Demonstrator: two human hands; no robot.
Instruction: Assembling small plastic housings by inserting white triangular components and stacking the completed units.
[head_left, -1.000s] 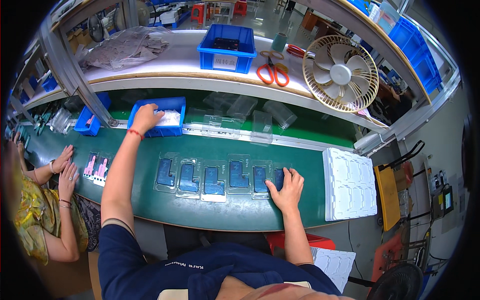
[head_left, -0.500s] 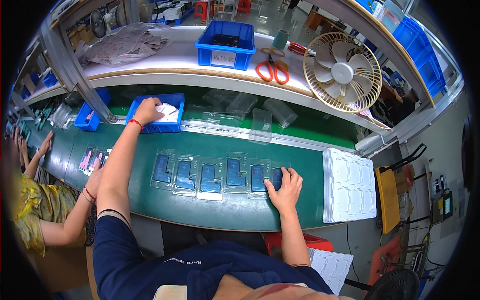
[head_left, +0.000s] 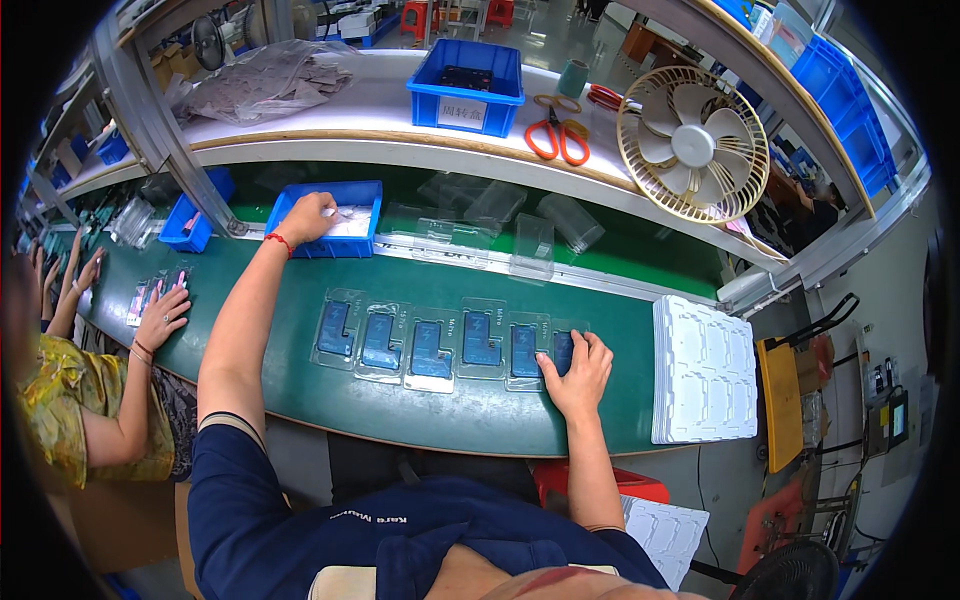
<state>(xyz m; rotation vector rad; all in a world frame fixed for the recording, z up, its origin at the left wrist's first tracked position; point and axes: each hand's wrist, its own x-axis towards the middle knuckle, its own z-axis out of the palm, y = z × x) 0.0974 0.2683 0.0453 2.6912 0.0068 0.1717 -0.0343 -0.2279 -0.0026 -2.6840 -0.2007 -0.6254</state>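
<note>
My left hand [head_left: 312, 217] reaches into a blue bin [head_left: 350, 247] at the back of the bench. Its fingers are pinched together over small white pieces [head_left: 355, 215]; what lies between them is too small to make out. My right hand [head_left: 580, 378] rests with fingers and thumb apart on the rightmost of several clear plastic trays. Each tray holds a flat dark-blue piece shaped like a phone battery, such as this battery-like piece [head_left: 481, 338]. The trays form an uneven row on the green bench, and my right hand partly covers the battery-like piece [head_left: 563, 350] at the end.
White moulded trays [head_left: 704, 370] are stacked at the right. Empty clear covers [head_left: 533, 245] lie behind the row. A shelf above bears a blue bin [head_left: 464, 105], scissors [head_left: 556, 140] and a fan [head_left: 693, 146]. At the left, a co-worker's hand [head_left: 163, 318] is over pink pieces.
My left hand has closed its fingers more tightly over the bin. My right hand stays on the end tray. The co-worker's near hand has moved left, and the whole view has shifted slightly.
</note>
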